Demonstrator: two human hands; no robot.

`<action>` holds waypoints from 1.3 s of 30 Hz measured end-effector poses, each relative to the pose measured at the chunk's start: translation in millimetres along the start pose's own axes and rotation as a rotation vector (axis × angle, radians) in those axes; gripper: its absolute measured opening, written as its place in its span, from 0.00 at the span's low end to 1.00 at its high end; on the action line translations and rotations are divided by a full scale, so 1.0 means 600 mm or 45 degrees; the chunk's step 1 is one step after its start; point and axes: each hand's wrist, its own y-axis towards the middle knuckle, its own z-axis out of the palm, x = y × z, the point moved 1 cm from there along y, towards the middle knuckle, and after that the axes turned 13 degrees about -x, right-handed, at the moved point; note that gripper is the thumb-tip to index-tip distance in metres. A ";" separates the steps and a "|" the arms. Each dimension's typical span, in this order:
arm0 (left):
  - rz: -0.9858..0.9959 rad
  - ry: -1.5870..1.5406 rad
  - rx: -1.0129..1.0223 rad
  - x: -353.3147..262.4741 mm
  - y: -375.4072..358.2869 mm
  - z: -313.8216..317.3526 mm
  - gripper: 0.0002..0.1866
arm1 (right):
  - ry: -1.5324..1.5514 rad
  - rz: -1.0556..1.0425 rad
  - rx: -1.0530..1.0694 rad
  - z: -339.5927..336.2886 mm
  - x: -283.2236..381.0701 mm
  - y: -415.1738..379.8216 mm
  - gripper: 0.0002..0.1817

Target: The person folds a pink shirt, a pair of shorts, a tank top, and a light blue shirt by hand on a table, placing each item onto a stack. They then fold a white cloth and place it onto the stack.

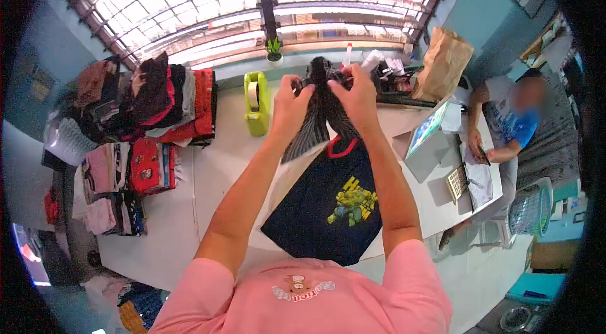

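Between my two hands hangs a pair of dark grey striped shorts [305, 137], raised over the far part of the table with the legs pointing back toward me. My left hand [293, 104] is closed on the waist end at one side, thumb and fingers pinched together. At the other side my right hand [357, 98] grips the same end in a similar pinch. Below the shorts, a navy sleeveless shirt [309, 208] lies spread on the white table [221, 176]. It has red neck trim and a yellow-green print, and the shorts overlap its top edge.
Stacks of folded clothes [148, 164] stand on the left. Beyond my left hand is a lime-green tape dispenser [257, 107]. A paper bag [442, 63], a laptop [426, 135] and a calculator [457, 184] are on the right, where a person [505, 113] sits holding a phone.
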 end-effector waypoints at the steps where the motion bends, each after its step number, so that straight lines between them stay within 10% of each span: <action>1: 0.018 -0.150 0.012 -0.035 -0.010 -0.009 0.19 | 0.020 -0.041 0.002 -0.007 0.043 -0.006 0.16; 7: 0.359 -0.517 0.064 -0.134 -0.046 -0.100 0.18 | 0.642 0.001 0.321 -0.030 0.177 -0.053 0.17; 11: 0.435 -0.252 0.167 -0.159 -0.053 -0.188 0.20 | 0.349 -0.104 -0.149 -0.049 0.171 -0.065 0.28; 14: 0.450 -0.207 0.348 -0.169 -0.062 -0.250 0.20 | 0.865 0.311 0.265 -0.018 0.187 -0.091 0.38; 18: 0.306 -0.225 0.564 -0.128 -0.061 -0.333 0.27 | 0.920 0.664 0.559 0.031 0.187 -0.117 0.14; 23: 0.186 -0.039 0.526 0.007 -0.043 -0.410 0.27 | 0.890 0.789 0.798 0.115 0.170 -0.166 0.12; 31: 0.247 0.389 0.160 0.046 -0.019 -0.486 0.11 | 0.715 0.503 0.752 0.184 0.194 -0.207 0.15; 39: 0.454 0.228 0.348 0.211 -0.173 -0.539 0.15 | 0.065 -0.522 0.904 0.159 0.181 -0.405 0.19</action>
